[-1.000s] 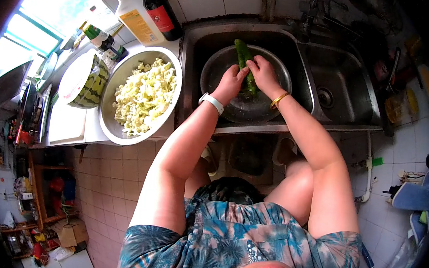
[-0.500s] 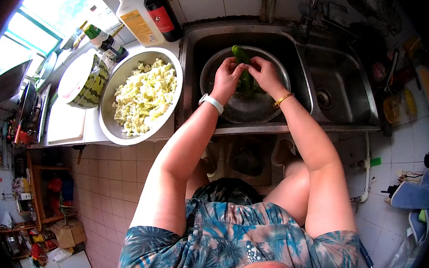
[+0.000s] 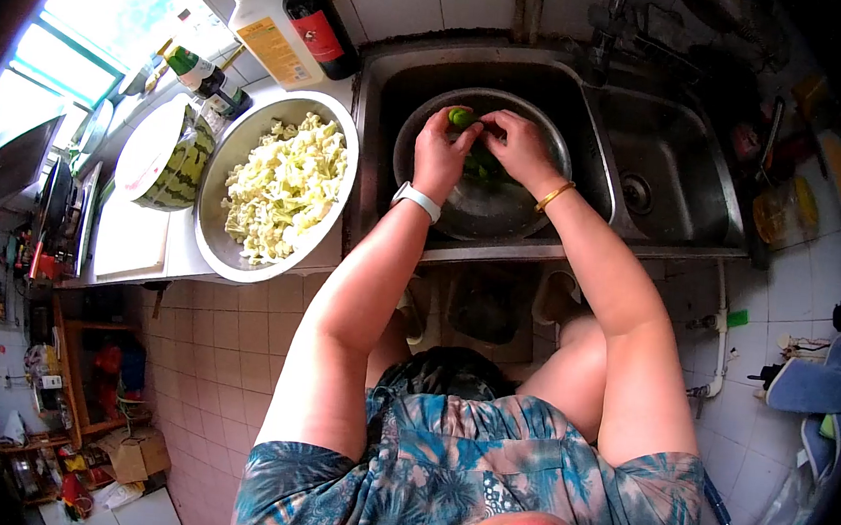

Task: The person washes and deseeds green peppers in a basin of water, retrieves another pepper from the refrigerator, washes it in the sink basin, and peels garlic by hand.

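- The left grip (image 3: pixel 443 155), in the upper middle of the frame, grasps a green vegetable (image 3: pixel 461 118) between curled fingers and thumb.
- The right grip (image 3: pixel 520 152) faces it with bent fingers, its thumb and fingertips pinching at the right side of the same vegetable.
- The vegetable's rounded end shows at the top of the gap between the two grips, by the left fingertips; the fingers hide much of the rest.
- Darker green shows lower in that gap, just under the fingers; whether it belongs to the same piece I cannot tell.
- Both grips are above a round metal basin (image 3: pixel 482 213), which sits in the larger left compartment of the sink (image 3: pixel 379 94).
- A white watch (image 3: pixel 415 200) circles the left wrist and a gold bracelet (image 3: pixel 554 196) the right.
- On the bench (image 3: pixel 183 260), left of the sink, a wide bowl (image 3: pixel 206 210) holds pale chopped pieces (image 3: pixel 284 194).
- A cut watermelon (image 3: pixel 185 173) stands just beside the bowl, toward the left of the frame.
- Behind the bowl, at upper left, a pump bottle (image 3: pixel 275 43) and a dark bottle (image 3: pixel 317 36) stand side by side.
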Demonstrator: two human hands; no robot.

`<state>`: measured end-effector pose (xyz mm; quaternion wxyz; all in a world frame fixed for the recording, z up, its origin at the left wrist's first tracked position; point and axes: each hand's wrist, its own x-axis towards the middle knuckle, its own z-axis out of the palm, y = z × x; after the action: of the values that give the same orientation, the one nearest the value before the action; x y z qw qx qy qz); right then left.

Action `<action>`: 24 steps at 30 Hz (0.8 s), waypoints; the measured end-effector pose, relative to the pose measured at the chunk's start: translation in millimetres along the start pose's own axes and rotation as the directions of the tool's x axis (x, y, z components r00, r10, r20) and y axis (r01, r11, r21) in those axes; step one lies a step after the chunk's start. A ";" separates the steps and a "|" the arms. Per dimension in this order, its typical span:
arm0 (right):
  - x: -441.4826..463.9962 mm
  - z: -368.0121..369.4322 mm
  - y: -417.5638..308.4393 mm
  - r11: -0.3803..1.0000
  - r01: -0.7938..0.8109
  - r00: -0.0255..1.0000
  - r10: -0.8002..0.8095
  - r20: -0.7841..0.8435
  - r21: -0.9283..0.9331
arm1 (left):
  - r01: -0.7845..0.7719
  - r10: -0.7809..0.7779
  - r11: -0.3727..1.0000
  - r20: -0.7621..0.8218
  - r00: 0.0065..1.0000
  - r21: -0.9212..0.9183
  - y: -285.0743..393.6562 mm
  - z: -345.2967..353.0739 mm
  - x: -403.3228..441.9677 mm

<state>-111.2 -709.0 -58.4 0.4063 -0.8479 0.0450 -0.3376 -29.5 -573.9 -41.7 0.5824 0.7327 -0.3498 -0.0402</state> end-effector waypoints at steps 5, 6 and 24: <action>0.8 -2.6 -3.9 0.994 0.022 1.000 -0.022 -0.005 -0.108 | -0.049 0.049 0.998 0.000 0.999 -0.043 1.8 0.7 -0.3; 0.9 -3.8 -6.5 0.986 0.016 1.000 -0.016 0.002 -0.169 | -0.008 0.008 0.999 0.015 1.000 -0.047 2.1 0.3 -0.3; 3.6 -6.6 -3.3 0.999 -0.044 0.999 0.045 0.027 -0.023 | 0.200 -0.170 0.950 0.140 0.975 -0.241 0.5 -1.8 1.1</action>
<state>-113.1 -712.4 -51.2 0.4048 -0.8557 0.0619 -0.3163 -28.1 -573.1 -40.4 0.6433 0.6780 -0.3053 -0.1822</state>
